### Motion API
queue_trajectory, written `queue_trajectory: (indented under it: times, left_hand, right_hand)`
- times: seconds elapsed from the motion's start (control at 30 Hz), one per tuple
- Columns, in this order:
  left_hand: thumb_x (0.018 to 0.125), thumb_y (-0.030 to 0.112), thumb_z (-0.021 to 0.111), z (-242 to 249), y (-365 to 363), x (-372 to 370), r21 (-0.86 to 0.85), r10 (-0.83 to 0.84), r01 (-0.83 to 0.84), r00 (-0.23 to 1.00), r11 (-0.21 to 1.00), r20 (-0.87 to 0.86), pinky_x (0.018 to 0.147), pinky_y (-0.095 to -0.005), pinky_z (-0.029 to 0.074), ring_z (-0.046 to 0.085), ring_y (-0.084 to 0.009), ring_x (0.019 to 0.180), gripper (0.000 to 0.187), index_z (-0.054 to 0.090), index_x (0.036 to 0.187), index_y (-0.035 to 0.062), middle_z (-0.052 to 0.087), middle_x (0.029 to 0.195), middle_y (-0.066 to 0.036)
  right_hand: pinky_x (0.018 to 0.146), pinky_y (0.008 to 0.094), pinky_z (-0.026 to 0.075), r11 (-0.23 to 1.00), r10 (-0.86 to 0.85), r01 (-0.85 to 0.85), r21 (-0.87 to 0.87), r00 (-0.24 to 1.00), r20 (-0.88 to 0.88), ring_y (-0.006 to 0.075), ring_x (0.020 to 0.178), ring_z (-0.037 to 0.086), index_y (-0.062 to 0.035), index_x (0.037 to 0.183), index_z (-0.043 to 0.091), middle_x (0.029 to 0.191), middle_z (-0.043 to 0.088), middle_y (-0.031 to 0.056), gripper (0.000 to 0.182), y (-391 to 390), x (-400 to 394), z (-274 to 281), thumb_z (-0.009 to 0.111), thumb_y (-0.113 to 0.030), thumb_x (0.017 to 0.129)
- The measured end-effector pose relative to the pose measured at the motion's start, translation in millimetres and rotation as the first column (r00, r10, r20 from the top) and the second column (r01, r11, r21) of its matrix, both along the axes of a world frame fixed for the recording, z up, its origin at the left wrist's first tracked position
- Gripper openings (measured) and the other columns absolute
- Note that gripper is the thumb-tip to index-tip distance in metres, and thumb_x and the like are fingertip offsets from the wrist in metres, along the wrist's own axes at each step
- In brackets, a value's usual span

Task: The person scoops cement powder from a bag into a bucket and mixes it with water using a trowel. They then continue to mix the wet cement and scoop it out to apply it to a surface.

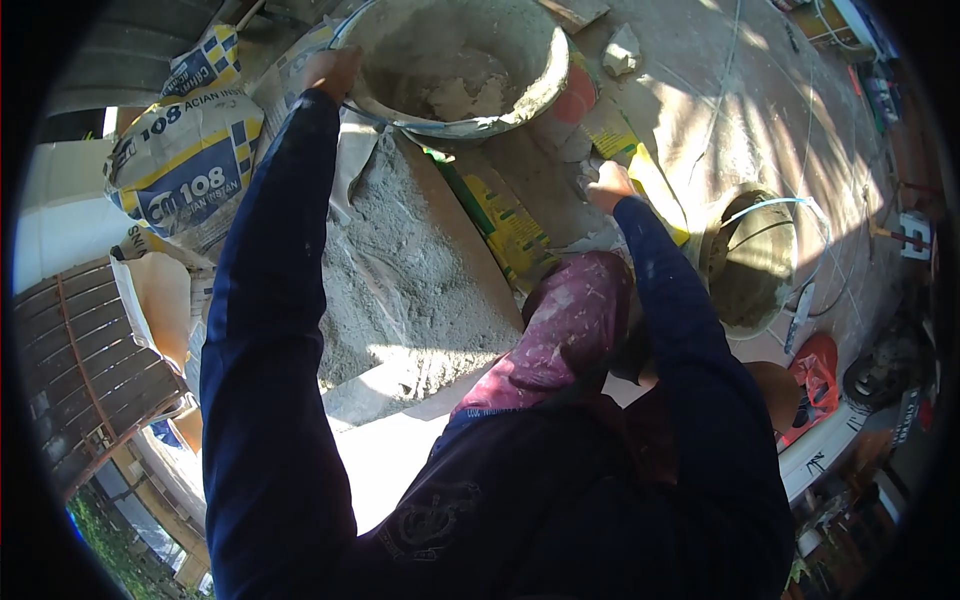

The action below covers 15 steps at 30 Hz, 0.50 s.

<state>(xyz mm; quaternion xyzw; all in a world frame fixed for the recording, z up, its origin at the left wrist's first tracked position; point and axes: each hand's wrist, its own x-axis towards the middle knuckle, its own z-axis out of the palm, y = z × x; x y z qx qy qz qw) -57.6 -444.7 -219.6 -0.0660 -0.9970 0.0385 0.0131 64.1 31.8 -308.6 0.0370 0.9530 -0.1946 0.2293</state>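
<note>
Both our arms reach forward: left hand (330, 72) grips the mortar bucket (455, 65) rim, right hand (608, 186) presses curled fingers on flattened yellow sacks (510, 225)

An outdoor building site, shown by printed cement sacks (185, 160) at far left, a heap of grey dry mortar (410, 270) on the ground, a mortar-caked mixing tub (455, 60) beyond it, and a dirty bucket (752, 262) at right.

Grey bucket (530, 95), upright, w/ mortar
</note>
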Motion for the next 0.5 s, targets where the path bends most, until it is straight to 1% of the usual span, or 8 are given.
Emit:
queue_trajectory:
  times: [0.07,0.1,0.17,0.27,0.37,0.4,0.47,0.5]
  left_hand:
    - [0.091,0.027,0.044,5,9,20,0.291,0.078,-0.065,0.996,0.955,-0.034,0.078,-0.0462,0.052,0.066,-0.0393,0.092,0.028,0.066,0.096,0.0103,0.069,0.094,-0.019]
    - [0.091,0.027,0.044,8,14,28,0.298,0.134,-0.130,0.991,0.945,0.009,0.078,-0.0463,0.052,0.066,-0.0395,0.092,0.028,0.066,0.095,0.0099,0.069,0.094,-0.019]
    - [0.091,0.028,0.044,17,22,25,0.294,0.195,-0.199,0.980,0.935,0.042,0.077,-0.0466,0.051,0.066,-0.0399,0.092,0.029,0.066,0.095,0.0092,0.069,0.093,-0.019]
    - [0.091,0.028,0.045,6,10,17,0.234,0.178,-0.182,0.983,0.955,0.037,0.077,-0.0473,0.052,0.066,-0.0399,0.091,0.029,0.066,0.094,0.0085,0.069,0.093,-0.019]
    - [0.090,0.029,0.046,4,-2,12,-0.056,-0.082,0.081,0.997,0.995,-0.012,0.077,-0.0473,0.052,0.067,-0.0398,0.091,0.030,0.067,0.096,0.0090,0.069,0.095,-0.020]
    - [0.090,0.029,0.046,6,4,13,-0.056,-0.059,0.060,0.998,0.997,0.018,0.077,-0.0473,0.053,0.067,-0.0399,0.090,0.030,0.067,0.097,0.0092,0.069,0.095,-0.020]
    - [0.090,0.030,0.046,14,11,18,-0.058,0.002,0.002,0.997,0.998,0.071,0.076,-0.0472,0.053,0.067,-0.0399,0.089,0.031,0.067,0.098,0.0096,0.069,0.096,-0.020]
    - [0.090,0.030,0.046,1,-1,15,0.020,0.002,-0.003,0.999,1.000,0.038,0.077,-0.0470,0.053,0.067,-0.0398,0.091,0.031,0.067,0.099,0.0103,0.069,0.096,-0.020]
  right_hand:
    - [0.095,0.0441,0.048,0.999,-0.036,0.034,0.017,0.996,0.087,0.0410,0.113,0.059,0.0077,0.110,0.062,0.116,0.062,0.0304,0.059,-7,1,5,0.071,-0.042,0.079]
    - [0.094,0.0448,0.049,1.000,0.011,-0.012,0.005,1.000,0.024,0.0413,0.111,0.059,0.0083,0.106,0.063,0.114,0.062,0.0303,0.058,-6,-5,-17,0.070,-0.043,0.080]
    - [0.091,0.0462,0.051,0.999,0.011,-0.020,-0.030,0.954,-0.298,0.0424,0.106,0.061,0.0071,0.100,0.065,0.108,0.064,0.0300,0.055,-4,13,-50,0.071,-0.043,0.078]
    - [0.090,0.0472,0.051,0.999,0.007,-0.006,-0.040,1.000,0.008,0.0424,0.105,0.062,0.0050,0.098,0.066,0.106,0.065,0.0300,0.053,-3,18,-9,0.072,-0.043,0.078]
    - [0.089,0.0479,0.051,0.939,0.341,-0.345,0.011,0.934,0.108,0.0424,0.104,0.062,0.0023,0.097,0.068,0.107,0.065,0.0288,0.049,4,5,-7,0.072,-0.043,0.078]
    - [0.095,0.0461,0.048,0.928,0.357,-0.369,0.043,0.917,0.177,0.0404,0.110,0.060,-0.0025,0.113,0.064,0.112,0.064,0.0279,0.052,-4,2,-7,0.069,-0.043,0.081]
    - [0.100,0.0439,0.045,0.963,0.270,-0.271,0.004,0.960,0.075,0.0387,0.113,0.059,-0.0081,0.125,0.057,0.119,0.063,0.0235,0.053,-20,6,-21,0.065,-0.042,0.085]
    - [0.102,0.0429,0.044,0.974,0.227,-0.226,-0.024,0.974,0.021,0.0379,0.115,0.058,-0.0109,0.131,0.054,0.123,0.062,0.0213,0.055,-33,6,-17,0.062,-0.042,0.087]
